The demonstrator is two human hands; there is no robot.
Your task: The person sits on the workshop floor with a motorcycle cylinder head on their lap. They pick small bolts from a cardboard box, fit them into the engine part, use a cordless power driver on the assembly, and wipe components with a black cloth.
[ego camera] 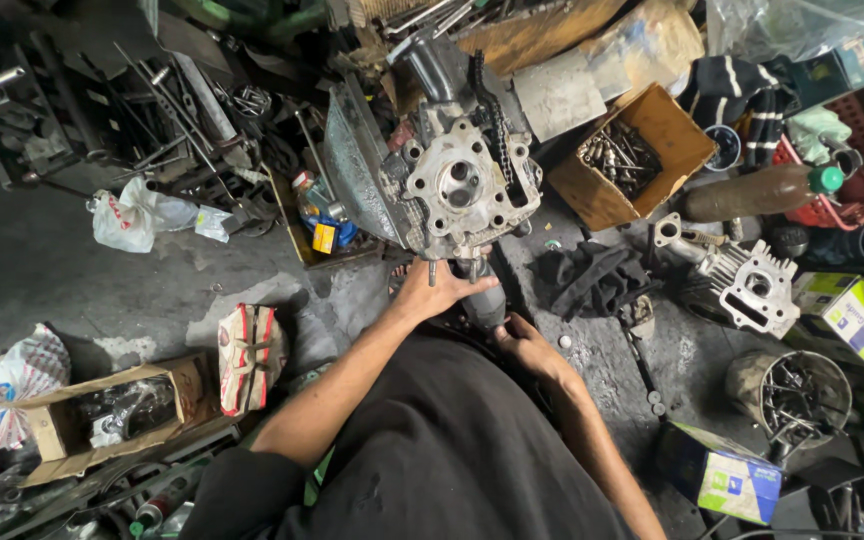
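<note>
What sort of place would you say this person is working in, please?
Most likely a small engine repair workshop. A cylinder head with its chain sits before the left hand, a second finned cylinder head lies on the greasy floor, and a cardboard box holds loose bolts.

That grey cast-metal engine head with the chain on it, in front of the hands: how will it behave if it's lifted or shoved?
The grey cast-metal engine head looks solid, so probably heavy and rigid. Its grimy surface may be slippery. The black chain draped on it would likely swing loose. The left hand grips below it, suggesting it needs steadying.
</note>
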